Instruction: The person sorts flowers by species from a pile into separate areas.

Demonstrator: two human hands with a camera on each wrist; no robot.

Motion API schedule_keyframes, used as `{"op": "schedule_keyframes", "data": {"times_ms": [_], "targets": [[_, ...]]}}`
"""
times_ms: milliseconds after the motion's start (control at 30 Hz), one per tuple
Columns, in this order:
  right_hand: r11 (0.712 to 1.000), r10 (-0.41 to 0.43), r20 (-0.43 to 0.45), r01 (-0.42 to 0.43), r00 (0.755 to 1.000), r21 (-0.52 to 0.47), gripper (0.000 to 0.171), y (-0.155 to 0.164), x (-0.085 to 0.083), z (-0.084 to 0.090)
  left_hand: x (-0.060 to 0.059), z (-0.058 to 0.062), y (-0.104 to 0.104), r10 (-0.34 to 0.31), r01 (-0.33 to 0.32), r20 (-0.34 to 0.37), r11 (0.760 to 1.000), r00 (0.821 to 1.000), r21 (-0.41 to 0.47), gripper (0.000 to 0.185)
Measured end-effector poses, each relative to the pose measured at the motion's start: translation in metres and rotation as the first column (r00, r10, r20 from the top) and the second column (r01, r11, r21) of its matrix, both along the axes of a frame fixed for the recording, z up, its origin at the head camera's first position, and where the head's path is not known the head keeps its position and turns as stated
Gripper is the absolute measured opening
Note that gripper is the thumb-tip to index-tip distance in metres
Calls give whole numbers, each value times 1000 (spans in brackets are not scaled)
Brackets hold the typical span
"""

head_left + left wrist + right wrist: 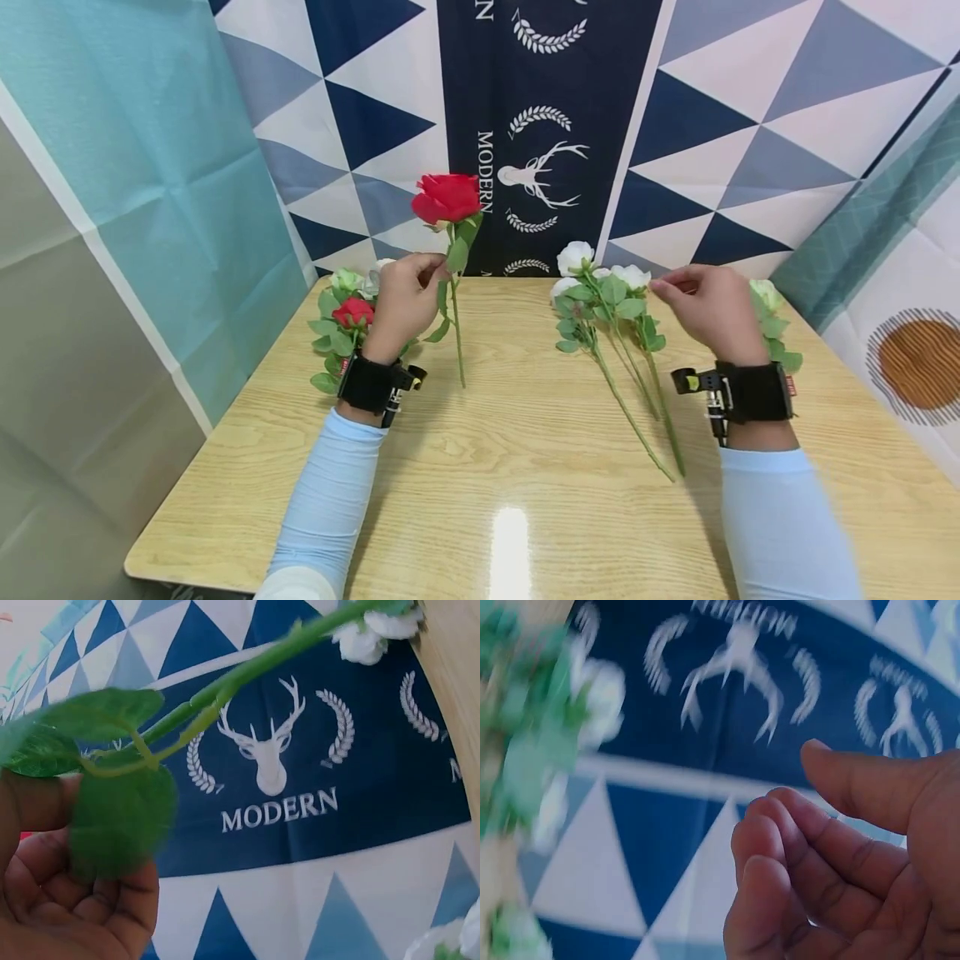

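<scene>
- Petals of the red rose (pixel 447 198) are broad and overlapping, with a fabric-like look; the leaves are flat, toothed ovals on a slim green stem (pixel 460 350).
- White roses (pixel 575 259) have rounded, ruffled blooms; I see their long stems (pixel 636 417) slanting toward the near right across the tabletop (pixel 480 467).
- Tabletop finish is pale wood grain, glossy enough to return a bright streak of light.
- Backdrop (pixel 382 92) is creased cloth, printed with triangles and a dark deer-head panel.
- Left hand (pixel 408 298): I read a pinch of thumb and fingers on the red rose, high on the stem below the bloom. The rose stands nearly upright, bloom on top; I cannot tell whether the stem end touches the tabletop.
- Right hand (pixel 716 307): fingers half curled, thumb apart, a modest gap between them, nothing gripped. In my right wrist view the fingertips are near the white roses but apart from them.
- Mixed bunch (pixel 327 340) of red and pale flowers lies behind the left wrist; a pale green flower (pixel 767 296) lies beyond the right wrist.
- Edges: the far table edge runs along the backdrop; the near left corner is rounded.
- Room: I have wood surface between the red rose and the white stems, continuing toward the near edge between both sleeves (pixel 330 483).
</scene>
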State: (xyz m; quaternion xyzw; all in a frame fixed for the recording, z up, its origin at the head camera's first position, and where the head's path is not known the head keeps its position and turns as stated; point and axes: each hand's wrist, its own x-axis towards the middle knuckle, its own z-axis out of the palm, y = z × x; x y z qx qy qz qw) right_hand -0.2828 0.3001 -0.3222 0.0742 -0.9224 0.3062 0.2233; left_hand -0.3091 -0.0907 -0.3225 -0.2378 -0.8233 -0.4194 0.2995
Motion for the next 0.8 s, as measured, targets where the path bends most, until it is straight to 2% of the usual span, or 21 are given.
{"op": "schedule_keyframes", "data": {"times_ms": [133,233,467,600,700,800], "targets": [[992,127,3,-127,992,-18,37,-30,4,2,0,-3,6,-98,95,53,994,994,53,16],[974,225,-1,-225,974,-37,31,-53,7,0,-1,-5,11,-174,167,63,981,983,93,15],[908,419,30,-418,908,-26,24,-101,10,-20,-2,-12,25,-261,260,-3,963,965,70,13],[889,458,16,-458,889,-8,30,-124,12,-34,-2,-15,33,-287,289,-40,956,957,49,14],[884,467,-47,-468,883,-11,30,-139,13,-43,-2,-18,37,-286,287,-41,957,957,34,14],[883,462,-124,-468,878,-22,22,-148,14,-52,-2,-21,40,-282,283,-35,959,959,21,14]]}}
